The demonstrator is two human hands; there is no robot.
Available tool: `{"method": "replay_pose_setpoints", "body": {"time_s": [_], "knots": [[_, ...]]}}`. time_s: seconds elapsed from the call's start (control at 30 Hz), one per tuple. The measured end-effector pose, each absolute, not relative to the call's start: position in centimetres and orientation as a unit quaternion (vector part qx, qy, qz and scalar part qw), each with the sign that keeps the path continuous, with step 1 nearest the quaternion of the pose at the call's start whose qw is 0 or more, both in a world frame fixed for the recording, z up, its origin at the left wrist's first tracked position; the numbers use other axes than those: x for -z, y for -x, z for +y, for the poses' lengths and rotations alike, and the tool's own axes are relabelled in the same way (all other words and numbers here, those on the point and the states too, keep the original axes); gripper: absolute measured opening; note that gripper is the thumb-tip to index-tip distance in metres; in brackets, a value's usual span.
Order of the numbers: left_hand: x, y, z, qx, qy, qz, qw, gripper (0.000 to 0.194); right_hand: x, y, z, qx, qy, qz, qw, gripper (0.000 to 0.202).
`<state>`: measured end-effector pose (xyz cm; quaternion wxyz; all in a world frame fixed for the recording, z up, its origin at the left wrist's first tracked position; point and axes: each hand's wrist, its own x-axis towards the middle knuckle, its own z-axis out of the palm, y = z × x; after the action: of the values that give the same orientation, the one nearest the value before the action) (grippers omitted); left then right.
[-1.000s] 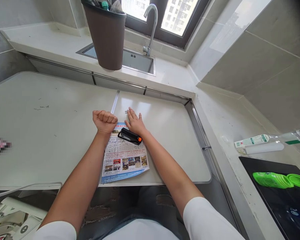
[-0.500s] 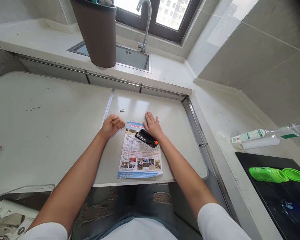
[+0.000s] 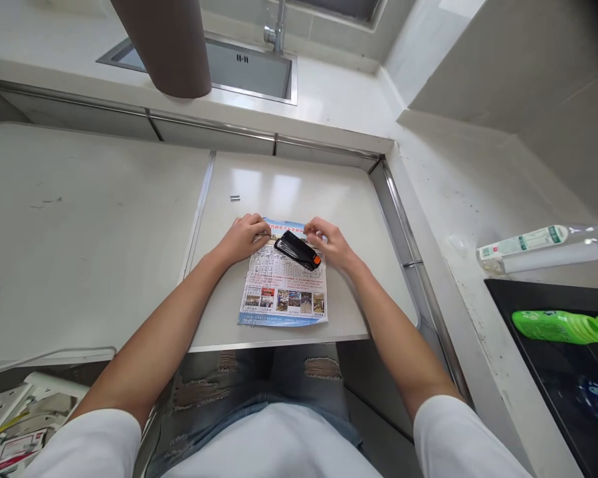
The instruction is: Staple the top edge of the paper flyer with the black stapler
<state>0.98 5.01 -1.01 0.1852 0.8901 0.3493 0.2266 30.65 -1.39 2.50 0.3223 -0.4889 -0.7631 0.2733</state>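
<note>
A white, smooth surface [image 3: 351,199] with rounded corners is crossed by a narrow metallic strip [image 3: 199,206]. On the part right of that strip, close to the near edge, lies a rectangular printed paper sheet [image 3: 262,273] with blue bands, red lettering and a row of small photographs. A black stapler with an orange end [image 3: 298,250] rests on the far half of the sheet, slanted so that its orange end points toward the surface's near right corner.

The left hand [image 3: 245,236] is at the sheet's far left corner, its fingers bent inward; whether they pinch the paper cannot be told. The right hand [image 3: 329,240] is at the sheet's far right corner, just beside the stapler, with its fingers curled; whether they grip anything cannot be told either.

Two thin silver staple strips [image 3: 234,198] lie side by side farther toward the surface's far edge, right of the metallic strip. Beyond that edge, a brown tapered bin [image 3: 172,50] stands by a rectangular steel sink [image 3: 294,83]. Past the right edge are a clear labelled plastic bottle [image 3: 523,244] and a bright green plastic bottle [image 3: 558,326], both lying on their sides.
</note>
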Motion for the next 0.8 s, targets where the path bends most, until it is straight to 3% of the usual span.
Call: {"method": "replay_pose_setpoints", "body": {"time_s": [0.1, 0.17, 0.33, 0.47, 0.6, 0.8], "knots": [[0.7, -1.1, 4.9, -0.206, -0.889, 0.371, 0.170, 0.015, -3.0, -30.6, -4.6, -0.247, 0.510, -0.795, 0.217, 0.040], [0.5, -1.2, 4.8, -0.203, -0.889, 0.374, 0.167, 0.014, -2.8, -30.2, -5.5, -0.218, 0.541, -0.788, 0.199, 0.032], [0.2, -1.1, 4.8, -0.215, -0.873, 0.402, 0.174, 0.010, -2.3, -29.9, -2.1, -0.211, 0.535, -0.762, 0.297, 0.025], [0.0, -1.2, 4.9, -0.235, -0.855, 0.415, 0.206, 0.024, -1.5, -29.9, 2.0, -0.221, 0.499, -0.757, 0.359, 0.028], [-0.2, -1.3, 5.0, -0.243, -0.842, 0.426, 0.224, 0.038, -0.3, -29.0, 3.0, -0.222, 0.469, -0.777, 0.356, 0.028], [-0.4, -1.2, 5.3, -0.211, -0.871, 0.396, 0.200, 0.023, 0.7, -28.2, 2.9, -0.214, 0.455, -0.803, 0.320, 0.029]]}}
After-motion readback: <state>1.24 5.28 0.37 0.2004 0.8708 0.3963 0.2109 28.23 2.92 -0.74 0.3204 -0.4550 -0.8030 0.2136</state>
